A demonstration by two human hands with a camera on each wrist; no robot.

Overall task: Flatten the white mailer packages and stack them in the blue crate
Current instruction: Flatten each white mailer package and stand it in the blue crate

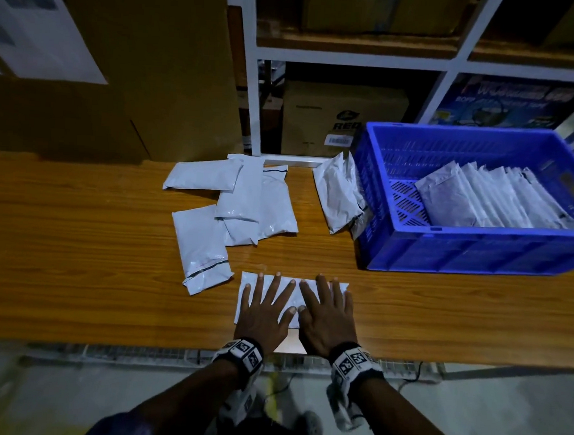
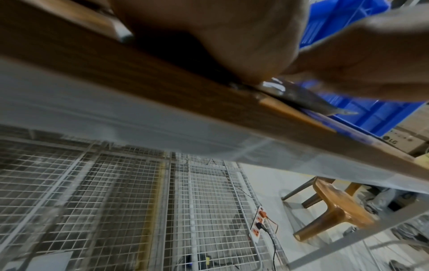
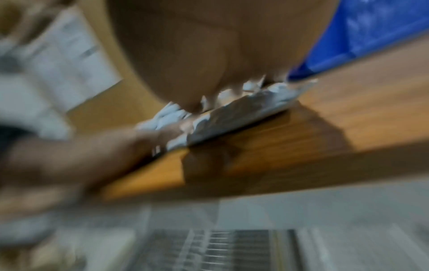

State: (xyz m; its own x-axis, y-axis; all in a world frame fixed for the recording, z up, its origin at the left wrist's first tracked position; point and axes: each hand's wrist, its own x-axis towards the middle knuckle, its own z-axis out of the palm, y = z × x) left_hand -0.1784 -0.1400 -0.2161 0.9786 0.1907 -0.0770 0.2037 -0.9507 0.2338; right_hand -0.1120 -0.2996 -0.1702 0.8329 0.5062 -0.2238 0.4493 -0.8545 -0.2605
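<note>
Your left hand and right hand press flat, fingers spread, on the white mailer at the desk front edge. Uneven pressure could slide it off.

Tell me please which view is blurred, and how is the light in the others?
Right wrist view: strongly motion-blurred, the mailer under the right hand only roughly readable. Left wrist view: mostly sharp, though the left hand close up is soft. Head view: dim, dark corners, shelf lines bent by the wide lens, blue crate clear.
</note>
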